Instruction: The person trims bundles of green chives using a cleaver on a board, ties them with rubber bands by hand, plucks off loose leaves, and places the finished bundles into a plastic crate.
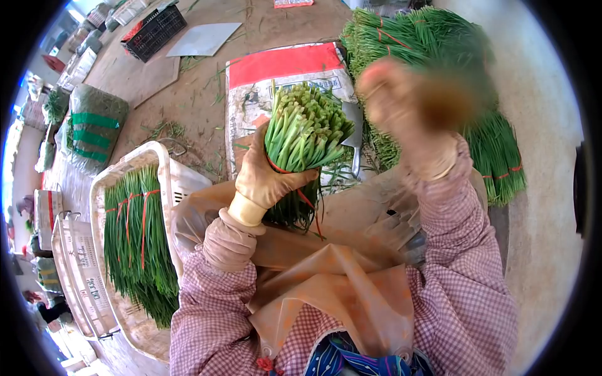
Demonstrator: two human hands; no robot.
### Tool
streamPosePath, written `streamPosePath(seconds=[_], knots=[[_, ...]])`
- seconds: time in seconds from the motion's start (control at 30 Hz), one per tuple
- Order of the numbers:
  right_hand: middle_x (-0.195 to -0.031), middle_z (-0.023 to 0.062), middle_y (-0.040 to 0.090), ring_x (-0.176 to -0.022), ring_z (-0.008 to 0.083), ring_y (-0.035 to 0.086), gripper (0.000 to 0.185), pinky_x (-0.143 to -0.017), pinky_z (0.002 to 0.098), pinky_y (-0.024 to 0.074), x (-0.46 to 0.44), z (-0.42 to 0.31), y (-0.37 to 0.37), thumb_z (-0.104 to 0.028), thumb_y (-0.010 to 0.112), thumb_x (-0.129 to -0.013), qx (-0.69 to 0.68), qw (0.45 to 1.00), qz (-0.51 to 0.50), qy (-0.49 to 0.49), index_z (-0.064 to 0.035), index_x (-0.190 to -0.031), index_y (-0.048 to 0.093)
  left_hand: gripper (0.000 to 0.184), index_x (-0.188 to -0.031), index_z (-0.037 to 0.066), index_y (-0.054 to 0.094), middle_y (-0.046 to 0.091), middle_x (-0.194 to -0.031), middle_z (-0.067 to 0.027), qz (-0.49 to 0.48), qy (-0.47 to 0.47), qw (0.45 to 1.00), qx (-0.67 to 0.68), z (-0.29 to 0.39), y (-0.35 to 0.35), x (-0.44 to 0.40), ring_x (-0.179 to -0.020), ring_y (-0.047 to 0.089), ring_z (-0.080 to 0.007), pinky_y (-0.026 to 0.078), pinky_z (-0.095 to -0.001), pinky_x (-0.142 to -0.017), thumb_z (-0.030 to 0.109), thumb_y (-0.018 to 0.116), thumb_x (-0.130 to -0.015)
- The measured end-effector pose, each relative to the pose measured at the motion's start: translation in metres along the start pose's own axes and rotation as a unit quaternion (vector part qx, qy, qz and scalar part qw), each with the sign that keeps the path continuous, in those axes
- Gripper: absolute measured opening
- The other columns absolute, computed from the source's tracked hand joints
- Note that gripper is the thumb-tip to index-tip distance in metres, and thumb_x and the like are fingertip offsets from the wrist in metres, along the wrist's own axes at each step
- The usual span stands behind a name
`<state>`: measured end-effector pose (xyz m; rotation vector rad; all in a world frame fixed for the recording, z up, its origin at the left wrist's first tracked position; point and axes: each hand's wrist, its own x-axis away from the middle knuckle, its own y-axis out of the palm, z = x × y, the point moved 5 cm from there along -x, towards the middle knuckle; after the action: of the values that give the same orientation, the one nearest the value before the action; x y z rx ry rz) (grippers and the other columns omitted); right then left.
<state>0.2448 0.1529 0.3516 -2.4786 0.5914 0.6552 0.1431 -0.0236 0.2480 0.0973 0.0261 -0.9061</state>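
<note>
My left hand (266,175), in a tan rubber glove, is wrapped round a bundle of green chives (304,128) with the pale cut ends facing up. A red band circles the bundle and its loose end hangs down. My right hand (401,103), also gloved, is raised on the right and smeared by motion. A blurred brown round-ended thing (446,103) appears to be in its grip, but its kind does not show. Behind the held bundle, a metal blade (355,125) lies on a printed white and red sack (282,66).
Banded chives are piled (407,37) at the right. A white plastic basket (164,207) on the left holds more bundles. Beyond are a green-taped bale (94,128), a black crate (155,32) and a pale board (204,39). A brown apron (338,276) covers my lap.
</note>
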Motion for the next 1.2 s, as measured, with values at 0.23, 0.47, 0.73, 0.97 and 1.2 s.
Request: streamPosePath(seconds=[0.23, 0.47, 0.73, 0.97, 1.2], knots=[[-0.074, 0.0, 0.058, -0.062, 0.0064, 0.052, 0.023, -0.054, 0.0224, 0.0446, 0.054, -0.001, 0.021, -0.02, 0.072, -0.087, -0.02, 0.997, 0.027, 0.063, -0.0021, -0.094, 0.059, 0.096, -0.137, 0.002, 0.032, 0.056, -0.13, -0.0108, 0.031, -0.001, 0.998, 0.063, -0.004, -0.005, -0.003, -0.119, 0.055, -0.0226, 0.046, -0.0368, -0.101, 0.005, 0.089, -0.06], [-0.08, 0.0051, 0.058, -0.064, 0.0122, 0.053, 0.031, -0.057, 0.0265, 0.0452, 0.061, -0.012, 0.058, -0.015, 0.078, -0.08, 0.071, 0.99, 0.095, 0.075, -0.0013, -0.096, 0.056, 0.089, -0.133, 0.002, 0.035, 0.058, -0.125, -0.0119, 0.069, 0.058, 0.994, 0.055, 0.001, 0.002, -0.001, -0.112, 0.058, -0.0213, 0.049, -0.0354, -0.097, 0.004, 0.089, -0.062], [-0.082, 0.0075, 0.057, -0.068, 0.0124, 0.055, 0.021, -0.063, 0.0251, 0.0477, 0.065, -0.004, 0.057, -0.003, 0.071, -0.083, -0.007, 0.993, 0.108, 0.047, -0.0005, -0.098, 0.056, 0.092, -0.135, 0.002, 0.03, 0.054, -0.129, -0.013, 0.083, 0.098, 0.991, 0.032, 0.006, 0.004, 0.003, -0.115, 0.057, -0.0224, 0.049, -0.0358, -0.097, 0.001, 0.087, -0.063], [-0.087, 0.0102, 0.059, -0.07, 0.0166, 0.061, 0.024, -0.061, 0.0275, 0.0506, 0.06, -0.013, 0.058, -0.007, 0.074, -0.081, 0.092, 0.988, 0.124, 0.027, -0.0027, -0.098, 0.058, 0.094, -0.136, 0.003, 0.029, 0.053, -0.129, -0.0133, 0.098, 0.106, 0.986, 0.08, -0.002, 0.005, 0.004, -0.116, 0.056, -0.0232, 0.05, -0.0368, -0.097, 0.002, 0.088, -0.063], [-0.083, 0.0095, 0.058, -0.07, 0.0256, 0.062, 0.026, -0.06, 0.0328, 0.0518, 0.053, -0.026, 0.049, -0.006, 0.075, -0.076, 0.184, 0.971, 0.1, -0.117, -0.006, -0.096, 0.059, 0.095, -0.136, 0.002, 0.03, 0.054, -0.128, -0.0137, 0.109, 0.115, 0.987, 0.035, 0.003, 0.007, 0.004, -0.115, 0.057, -0.0232, 0.049, -0.0364, -0.098, 0.003, 0.089, -0.061]])
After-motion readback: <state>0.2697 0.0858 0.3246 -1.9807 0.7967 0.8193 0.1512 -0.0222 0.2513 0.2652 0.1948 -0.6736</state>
